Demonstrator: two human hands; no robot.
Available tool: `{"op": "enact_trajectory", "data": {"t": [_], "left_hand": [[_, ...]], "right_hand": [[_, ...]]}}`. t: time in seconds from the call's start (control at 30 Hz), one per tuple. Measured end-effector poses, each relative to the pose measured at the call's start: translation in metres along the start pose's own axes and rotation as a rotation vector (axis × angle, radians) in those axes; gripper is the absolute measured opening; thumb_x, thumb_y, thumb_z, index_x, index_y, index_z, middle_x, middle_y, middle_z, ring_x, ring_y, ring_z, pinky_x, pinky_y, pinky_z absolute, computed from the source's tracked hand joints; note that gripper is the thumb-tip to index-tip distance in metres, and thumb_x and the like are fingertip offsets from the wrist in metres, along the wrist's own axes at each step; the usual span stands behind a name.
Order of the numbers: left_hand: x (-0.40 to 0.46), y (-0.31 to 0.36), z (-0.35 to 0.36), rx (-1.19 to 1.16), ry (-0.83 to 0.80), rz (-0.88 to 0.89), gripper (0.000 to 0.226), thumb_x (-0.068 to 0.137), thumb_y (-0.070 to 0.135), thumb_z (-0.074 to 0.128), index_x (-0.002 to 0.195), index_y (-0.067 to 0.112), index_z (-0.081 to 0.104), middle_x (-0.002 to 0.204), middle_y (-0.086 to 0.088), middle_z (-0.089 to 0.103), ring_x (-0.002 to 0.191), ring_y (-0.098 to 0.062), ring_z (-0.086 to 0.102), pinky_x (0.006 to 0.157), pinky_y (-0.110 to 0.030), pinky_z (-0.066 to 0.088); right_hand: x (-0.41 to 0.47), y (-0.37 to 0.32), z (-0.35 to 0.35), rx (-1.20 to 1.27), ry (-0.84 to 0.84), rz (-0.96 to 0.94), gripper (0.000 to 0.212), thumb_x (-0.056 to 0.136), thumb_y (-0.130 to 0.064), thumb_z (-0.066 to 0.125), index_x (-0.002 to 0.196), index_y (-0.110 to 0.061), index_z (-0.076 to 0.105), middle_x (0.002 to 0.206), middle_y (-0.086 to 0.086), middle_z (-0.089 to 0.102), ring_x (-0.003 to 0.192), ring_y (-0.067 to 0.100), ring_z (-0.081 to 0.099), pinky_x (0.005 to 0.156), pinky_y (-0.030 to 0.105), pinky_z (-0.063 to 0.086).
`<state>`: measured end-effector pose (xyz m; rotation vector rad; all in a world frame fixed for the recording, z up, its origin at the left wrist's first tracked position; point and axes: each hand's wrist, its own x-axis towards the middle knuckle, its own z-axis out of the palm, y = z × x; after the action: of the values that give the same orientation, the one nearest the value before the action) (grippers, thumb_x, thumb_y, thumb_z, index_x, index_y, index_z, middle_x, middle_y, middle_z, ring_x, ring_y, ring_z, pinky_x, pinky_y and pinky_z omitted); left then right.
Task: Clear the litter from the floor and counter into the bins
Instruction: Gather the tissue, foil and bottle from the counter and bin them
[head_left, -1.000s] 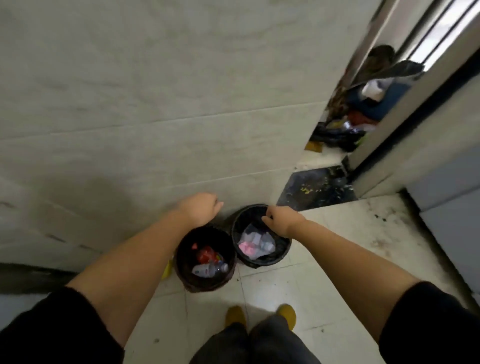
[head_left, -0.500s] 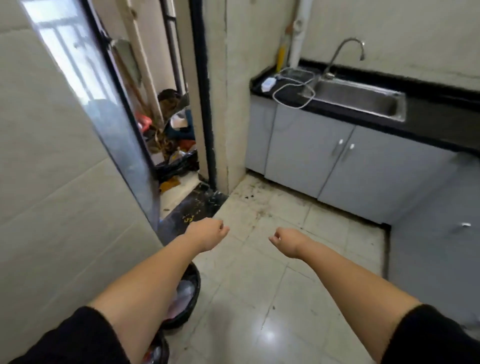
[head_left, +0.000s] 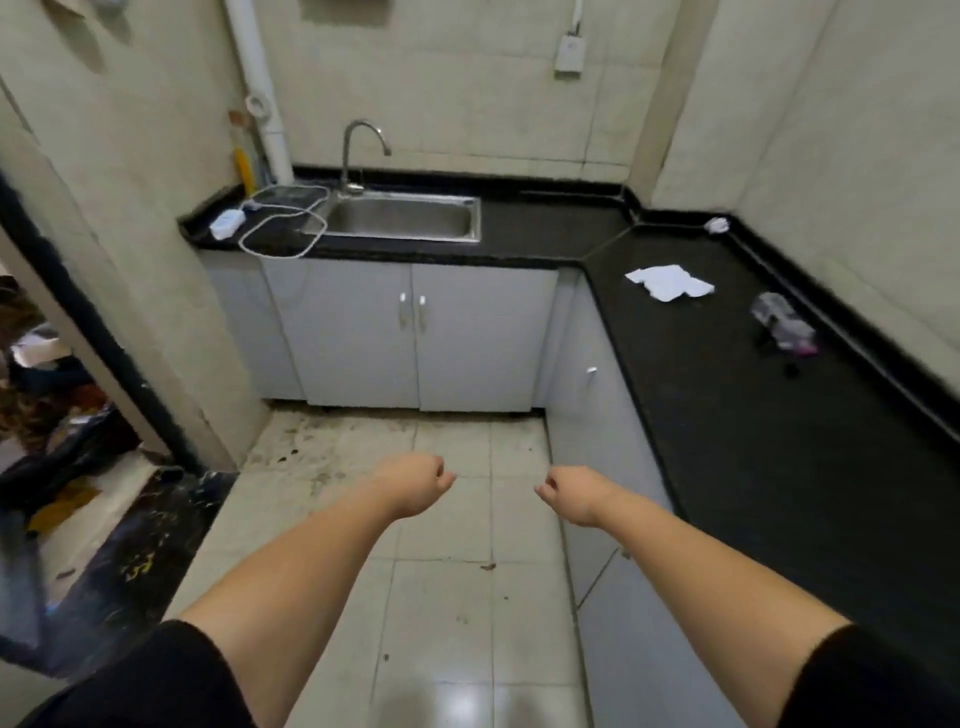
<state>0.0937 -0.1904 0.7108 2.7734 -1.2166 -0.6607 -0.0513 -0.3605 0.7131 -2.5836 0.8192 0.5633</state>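
On the black L-shaped counter (head_left: 727, 415) at the right lie a flat piece of white paper (head_left: 670, 281), a crushed clear plastic bottle (head_left: 783, 323) near the wall, and a small crumpled white wad (head_left: 717, 224) in the far corner. My left hand (head_left: 415, 486) and my right hand (head_left: 571, 493) hang over the floor tiles in loose fists, both with nothing in them. The right hand is next to the counter's cabinet front, well short of the litter. No bin is in view.
A steel sink (head_left: 402, 217) with a tap sits at the back. A white cable and adapter (head_left: 227, 224) lie on the counter left of it. Grey cabinets (head_left: 415, 332) stand below. A doorway with clutter (head_left: 47, 415) opens at the left. The floor tiles (head_left: 452, 597) are stained.
My view has swung right, from the two bins by the wall to the sink and the right counter. Both hands left the bins and now hang in front, holding nothing.
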Motion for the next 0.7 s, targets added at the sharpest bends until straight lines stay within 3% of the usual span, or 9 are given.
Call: {"op": "enact_trajectory", "data": {"t": [0.13,0.23,0.4,0.5,0.63,0.7], "left_hand": [[0.039,0.060,-0.010,0.047,-0.032,0.111,0.046,0.099,0.042,0.033,0.118,0.009,0.057,0.119,-0.015,0.064,0.108,-0.032,0.059,0.093,-0.039,0.049],[0.070,0.093,-0.020,0.103,-0.027,0.190,0.045,0.099,0.042,0.033,0.116,0.008,0.058,0.119,-0.015,0.064,0.109,-0.032,0.059,0.088,-0.037,0.047],[0.130,0.136,-0.039,0.214,-0.042,0.321,0.044,0.098,0.043,0.032,0.116,0.011,0.058,0.122,-0.013,0.063,0.114,-0.030,0.058,0.091,-0.037,0.046],[0.178,0.153,-0.061,0.274,-0.061,0.404,0.045,0.099,0.043,0.032,0.117,0.010,0.057,0.123,-0.014,0.062,0.113,-0.032,0.058,0.094,-0.040,0.046],[0.253,0.172,-0.098,0.321,-0.070,0.484,0.045,0.098,0.043,0.032,0.112,0.011,0.059,0.118,-0.015,0.064,0.109,-0.033,0.060,0.090,-0.041,0.048],[0.288,0.183,-0.113,0.335,-0.061,0.518,0.044,0.098,0.044,0.032,0.110,0.012,0.059,0.116,-0.014,0.065,0.108,-0.032,0.060,0.088,-0.041,0.048]], "right_hand": [[-0.005,0.067,-0.022,0.083,0.022,0.125,0.042,0.100,-0.035,0.034,0.117,-0.003,0.056,0.122,0.020,0.061,0.110,0.034,0.057,0.080,0.030,0.039],[-0.001,0.103,-0.035,0.159,0.055,0.196,0.041,0.099,-0.034,0.035,0.114,-0.003,0.058,0.118,0.020,0.063,0.100,0.032,0.059,0.081,0.033,0.043],[0.029,0.142,-0.054,0.266,0.077,0.302,0.038,0.099,-0.035,0.037,0.114,-0.006,0.056,0.120,0.016,0.061,0.099,0.028,0.057,0.079,0.032,0.040],[0.061,0.158,-0.077,0.335,0.121,0.367,0.037,0.098,-0.038,0.038,0.112,-0.009,0.057,0.120,0.014,0.062,0.105,0.027,0.059,0.087,0.036,0.045],[0.103,0.175,-0.113,0.398,0.214,0.458,0.028,0.098,-0.037,0.038,0.093,-0.013,0.052,0.117,0.014,0.063,0.101,0.028,0.059,0.084,0.036,0.043],[0.121,0.183,-0.126,0.431,0.257,0.497,0.029,0.098,-0.037,0.038,0.095,-0.013,0.054,0.111,0.012,0.064,0.101,0.028,0.061,0.086,0.038,0.047]]}}
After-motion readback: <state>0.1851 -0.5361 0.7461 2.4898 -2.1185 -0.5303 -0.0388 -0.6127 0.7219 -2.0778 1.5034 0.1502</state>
